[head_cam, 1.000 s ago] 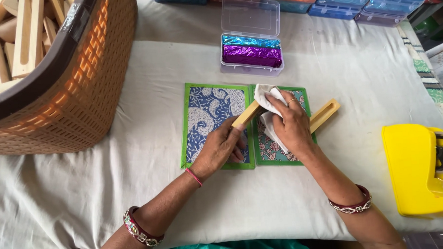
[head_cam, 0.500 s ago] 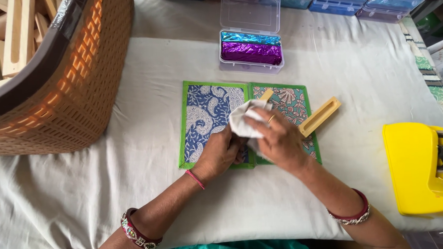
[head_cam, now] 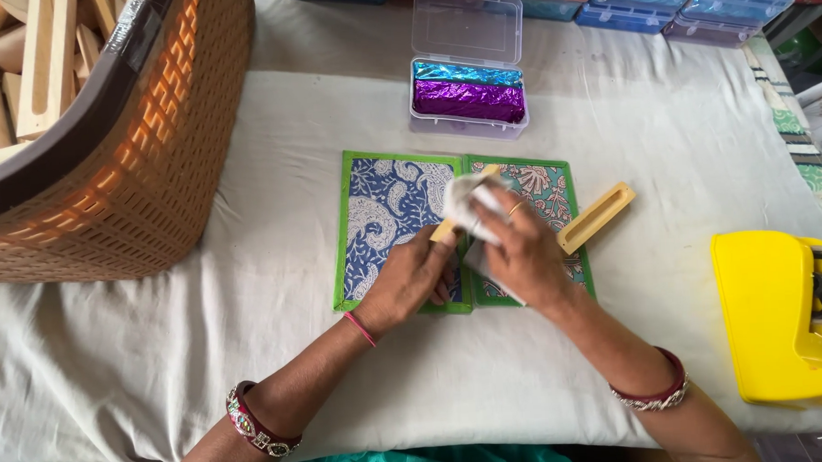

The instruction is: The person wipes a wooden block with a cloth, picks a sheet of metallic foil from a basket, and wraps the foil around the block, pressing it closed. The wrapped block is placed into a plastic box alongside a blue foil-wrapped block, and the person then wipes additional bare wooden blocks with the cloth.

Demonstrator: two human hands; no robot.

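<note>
My right hand presses a crumpled white cloth onto a narrow wooden strip that lies across an open, green-edged folder with patterned fabric panels. My left hand rests on the folder's blue panel and holds the strip's near end. A second wooden piece with a long slot lies at the folder's right edge, beside my right hand.
A large brown and orange basket of wooden pieces fills the left. A clear plastic box with blue and purple foil stands behind the folder. A yellow tape dispenser sits at the right. Coloured boxes line the back edge.
My right hand has slid the white cloth leftward along the wooden strip, from the folder's right panel toward its middle. My left hand has stayed on the strip's near end.
</note>
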